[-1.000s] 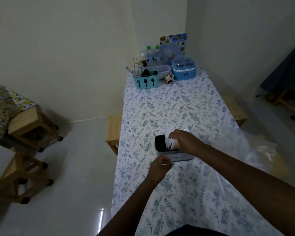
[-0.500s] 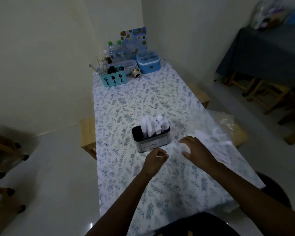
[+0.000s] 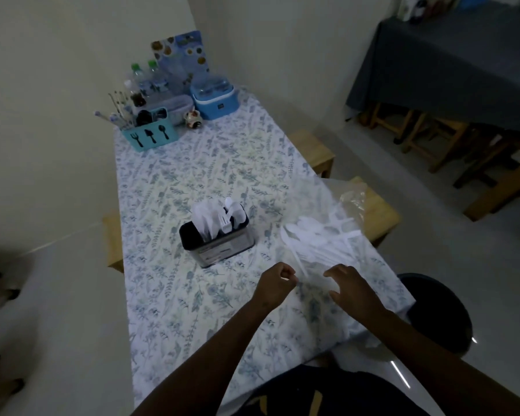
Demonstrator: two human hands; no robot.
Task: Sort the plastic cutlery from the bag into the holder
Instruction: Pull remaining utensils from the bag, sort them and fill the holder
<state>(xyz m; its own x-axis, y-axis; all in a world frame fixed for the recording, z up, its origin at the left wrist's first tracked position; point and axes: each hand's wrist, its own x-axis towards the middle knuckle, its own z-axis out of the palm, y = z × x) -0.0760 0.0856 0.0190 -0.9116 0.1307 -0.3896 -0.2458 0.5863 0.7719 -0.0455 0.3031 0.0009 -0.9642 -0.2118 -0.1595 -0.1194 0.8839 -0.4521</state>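
Note:
A dark cutlery holder (image 3: 222, 249) stands mid-table with several white plastic pieces (image 3: 215, 219) upright in it. To its right lies a clear plastic bag (image 3: 347, 202) holding loose white plastic cutlery (image 3: 315, 241). My left hand (image 3: 275, 283) is curled into a fist at the bag's near left edge and seems to pinch the plastic there. My right hand (image 3: 350, 289) hovers over the bag's near end with its fingers spread and loosely bent, holding nothing that I can see.
At the table's far end stand a teal cutlery caddy (image 3: 149, 136), water bottles (image 3: 146, 76), a blue lidded box (image 3: 215, 99) and a menu card (image 3: 182, 54). Wooden benches (image 3: 315, 148) flank the floral tablecloth (image 3: 192, 175). A dark stool (image 3: 433, 310) stands at the right.
My right hand left the holder and came back to the bag's near end. My left hand shifted right to the bag's edge. The view swung right.

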